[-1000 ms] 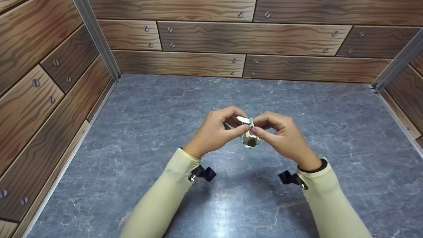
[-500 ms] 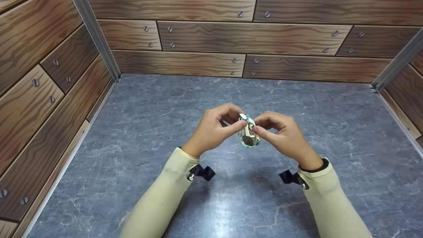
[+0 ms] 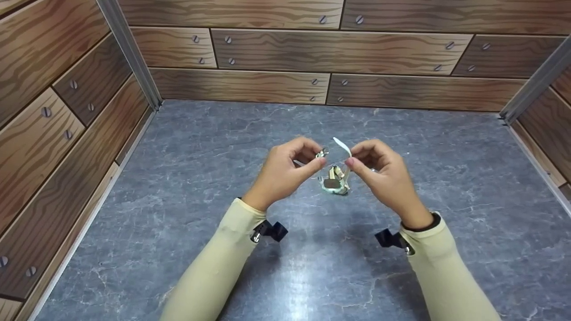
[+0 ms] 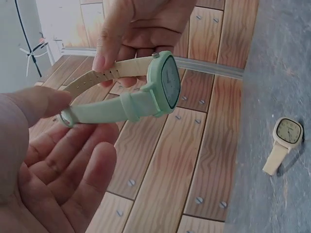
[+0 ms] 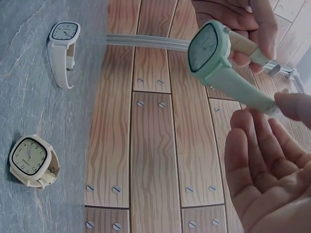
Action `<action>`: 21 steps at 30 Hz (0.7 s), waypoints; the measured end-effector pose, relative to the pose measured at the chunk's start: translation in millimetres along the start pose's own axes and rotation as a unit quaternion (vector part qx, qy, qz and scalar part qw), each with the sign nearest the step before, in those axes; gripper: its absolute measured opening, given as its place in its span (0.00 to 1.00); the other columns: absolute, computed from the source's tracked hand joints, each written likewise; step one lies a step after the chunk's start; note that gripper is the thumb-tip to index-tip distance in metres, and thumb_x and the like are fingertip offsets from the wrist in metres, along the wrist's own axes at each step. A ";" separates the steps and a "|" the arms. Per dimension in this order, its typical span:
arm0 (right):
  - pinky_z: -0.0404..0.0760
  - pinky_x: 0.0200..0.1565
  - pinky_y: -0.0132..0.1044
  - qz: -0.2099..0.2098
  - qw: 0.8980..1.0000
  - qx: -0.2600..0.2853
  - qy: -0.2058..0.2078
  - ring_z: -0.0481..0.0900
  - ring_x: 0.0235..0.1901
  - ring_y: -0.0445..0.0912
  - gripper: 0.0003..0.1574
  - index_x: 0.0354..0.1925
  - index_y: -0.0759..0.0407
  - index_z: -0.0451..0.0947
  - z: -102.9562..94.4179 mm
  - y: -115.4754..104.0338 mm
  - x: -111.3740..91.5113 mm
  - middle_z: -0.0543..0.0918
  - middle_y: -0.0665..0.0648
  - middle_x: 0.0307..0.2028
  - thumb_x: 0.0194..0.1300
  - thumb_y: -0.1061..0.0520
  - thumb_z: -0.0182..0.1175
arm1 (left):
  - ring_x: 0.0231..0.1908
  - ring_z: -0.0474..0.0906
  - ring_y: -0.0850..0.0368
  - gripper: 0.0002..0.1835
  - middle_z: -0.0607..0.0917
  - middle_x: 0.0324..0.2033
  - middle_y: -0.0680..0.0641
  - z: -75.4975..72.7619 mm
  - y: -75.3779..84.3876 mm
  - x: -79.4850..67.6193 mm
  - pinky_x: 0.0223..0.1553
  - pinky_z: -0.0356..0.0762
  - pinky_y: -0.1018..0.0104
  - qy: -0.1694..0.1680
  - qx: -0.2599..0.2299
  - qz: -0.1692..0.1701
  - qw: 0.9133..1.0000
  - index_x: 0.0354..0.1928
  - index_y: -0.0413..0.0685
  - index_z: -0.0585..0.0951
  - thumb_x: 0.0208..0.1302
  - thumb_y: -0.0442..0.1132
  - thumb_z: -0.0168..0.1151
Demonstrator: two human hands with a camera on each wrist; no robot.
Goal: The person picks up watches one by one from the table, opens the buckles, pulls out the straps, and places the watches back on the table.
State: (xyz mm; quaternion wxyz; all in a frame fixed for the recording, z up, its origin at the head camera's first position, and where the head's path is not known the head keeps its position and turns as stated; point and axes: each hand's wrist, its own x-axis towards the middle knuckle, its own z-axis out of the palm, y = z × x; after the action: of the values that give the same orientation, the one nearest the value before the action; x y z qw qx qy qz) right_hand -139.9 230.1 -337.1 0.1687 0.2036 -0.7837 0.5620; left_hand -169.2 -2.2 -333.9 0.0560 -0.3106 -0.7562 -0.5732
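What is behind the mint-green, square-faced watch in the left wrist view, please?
Behind it: part of the right hand, a brown wood-patterned wall and a grey strip. Whatever the watch itself covers cannot be seen.

You can't see the green watch [image 4: 154,83] dial from your head camera: it faces away, and it's too oblique to read from your left wrist. Your left hand [image 3: 285,171] and right hand [image 3: 381,174] each cover part of the strap [image 4: 99,110]. The white watch [image 5: 59,54] is too small to read; head view's bottom edge crops your sleeves [image 3: 209,263].
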 end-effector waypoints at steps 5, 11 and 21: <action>0.81 0.35 0.30 0.018 1.000 -0.020 0.015 0.82 0.31 0.43 0.06 0.41 0.69 0.80 2.2 0.1 0.2 0.85 0.55 0.33 0.66 0.69 0.68 | 0.35 0.85 0.63 0.07 0.89 0.35 0.54 0.7 0.3 0.0 0.41 0.85 0.60 -0.002 0.033 -0.018 0.999 0.46 0.48 0.85 0.70 0.41 0.69; 0.82 0.35 0.29 0.029 0.999 -0.037 0.013 0.83 0.31 0.43 0.07 0.41 0.68 0.81 3.5 1.8 -1.2 0.86 0.56 0.33 0.66 0.67 0.69 | 0.37 0.84 0.64 0.09 0.89 0.36 0.56 0.6 0.3 -1.7 0.43 0.83 0.66 -0.008 0.067 -0.024 0.997 0.48 0.49 0.86 0.71 0.43 0.69; 0.82 0.35 0.30 0.018 0.997 -0.069 0.000 0.83 0.30 0.43 0.05 0.37 0.64 0.82 5.1 4.6 -2.5 0.87 0.53 0.31 0.66 0.65 0.70 | 0.38 0.85 0.64 0.09 0.90 0.37 0.55 2.8 -2.3 -1.4 0.45 0.84 0.65 -0.012 0.100 -0.024 0.995 0.50 0.50 0.85 0.72 0.43 0.68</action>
State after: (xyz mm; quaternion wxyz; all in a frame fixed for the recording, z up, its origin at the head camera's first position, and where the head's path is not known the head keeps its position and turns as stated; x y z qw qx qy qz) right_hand -140.3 226.8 -343.6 0.1723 0.1771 -0.8240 0.5099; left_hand -168.5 -0.6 -337.4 0.0642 -0.2916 -0.8177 -0.4922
